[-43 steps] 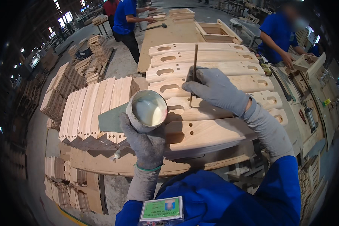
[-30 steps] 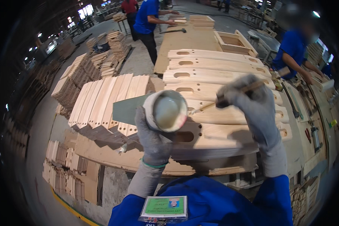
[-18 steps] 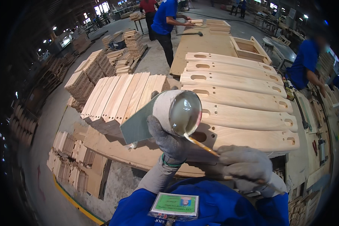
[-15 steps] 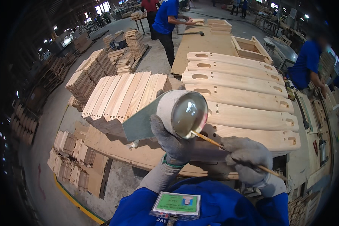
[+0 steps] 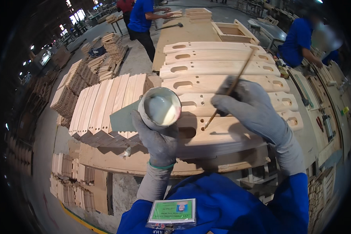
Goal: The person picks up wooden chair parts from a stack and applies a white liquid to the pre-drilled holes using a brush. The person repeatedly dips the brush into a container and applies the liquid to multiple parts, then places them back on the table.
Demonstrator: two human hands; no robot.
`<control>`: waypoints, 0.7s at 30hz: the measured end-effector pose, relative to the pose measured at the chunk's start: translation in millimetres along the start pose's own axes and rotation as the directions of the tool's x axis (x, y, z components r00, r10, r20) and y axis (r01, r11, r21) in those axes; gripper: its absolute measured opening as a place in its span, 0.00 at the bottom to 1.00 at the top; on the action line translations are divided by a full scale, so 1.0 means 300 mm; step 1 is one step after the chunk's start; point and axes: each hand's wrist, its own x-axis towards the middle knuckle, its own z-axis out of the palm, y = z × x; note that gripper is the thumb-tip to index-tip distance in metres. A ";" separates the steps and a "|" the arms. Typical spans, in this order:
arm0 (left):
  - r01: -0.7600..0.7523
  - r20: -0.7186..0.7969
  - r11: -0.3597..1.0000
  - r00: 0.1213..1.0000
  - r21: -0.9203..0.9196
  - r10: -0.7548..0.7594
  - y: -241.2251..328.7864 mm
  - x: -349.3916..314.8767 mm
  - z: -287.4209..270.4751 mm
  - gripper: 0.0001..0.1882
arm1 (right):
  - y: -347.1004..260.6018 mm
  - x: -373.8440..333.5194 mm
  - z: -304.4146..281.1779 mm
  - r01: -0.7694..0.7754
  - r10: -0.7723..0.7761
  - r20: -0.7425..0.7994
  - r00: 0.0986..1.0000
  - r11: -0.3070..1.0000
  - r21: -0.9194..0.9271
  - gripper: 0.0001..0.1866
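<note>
My left hand (image 5: pixel 160 142), in a grey glove, is wrapped round a round cup (image 5: pixel 144 111) tilted so its opening shows. Whitish liquid (image 5: pixel 162 109), which looks like glue, lies inside. A flat grey-green piece (image 5: pixel 123 117) sticks out from behind the cup; how it is held is hidden. My gloved right hand (image 5: pixel 251 105) pinches a thin wooden stick (image 5: pixel 240 76) slanting down to the left. Its lower tip is at the small round holes near the left end of the nearest wooden board (image 5: pixel 238 130), beside the long slot (image 5: pixel 186 133).
Several slotted boards (image 5: pixel 222 68) lie side by side on the table. Left of the cup stands a row of drilled wooden pieces (image 5: pixel 105 99). A hammer (image 5: pixel 169 26) and wooden frame (image 5: pixel 234 31) lie farther back. Co-workers in blue stand at far left (image 5: pixel 142 19) and right (image 5: pixel 298 41).
The stick has left the cup and swung steeply upright, its tip now at the board's holes. My right hand has risen; the cup has shifted left. The whole view has shifted too.
</note>
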 end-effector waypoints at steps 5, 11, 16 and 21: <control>-0.062 0.082 0.992 0.995 0.108 0.054 0.014 0.009 0.040 0.24 | 0.064 0.000 0.051 0.293 -0.272 0.116 0.955 0.918 -0.268 0.08; 0.233 0.046 0.769 0.966 -0.595 -0.256 0.039 0.021 0.034 0.24 | 0.019 0.026 0.092 -0.152 0.164 0.168 0.972 0.985 -0.084 0.17; 0.316 0.027 0.632 0.906 -0.707 -0.423 0.079 0.024 0.043 0.28 | 0.016 0.064 0.057 0.013 0.010 0.109 0.994 0.977 -0.214 0.09; 0.292 -0.007 0.697 0.920 -0.655 -0.392 0.068 0.025 0.051 0.29 | 0.114 0.054 0.110 0.455 -0.406 0.209 0.890 0.755 -0.472 0.09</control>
